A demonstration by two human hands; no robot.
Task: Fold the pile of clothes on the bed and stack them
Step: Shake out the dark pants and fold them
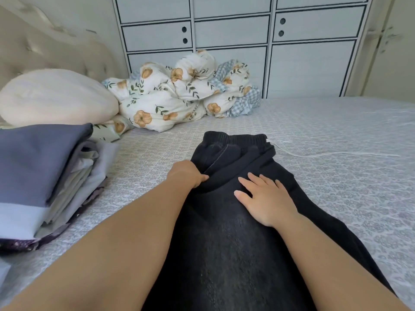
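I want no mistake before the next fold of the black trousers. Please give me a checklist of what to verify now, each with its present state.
1. Left hand grips the trousers' left edge: ok.
2. Right hand lies flat on the cloth, holding it down: ok.
3. Waistband lies straight at the far end: ok.
4. Cloth near the waistband is smooth: not ok, it bunches beside the left hand.
5. Trouser legs lie even at the near end: cannot tell, out of view.
6. Stack of folded clothes on the left is ready to receive: ok.
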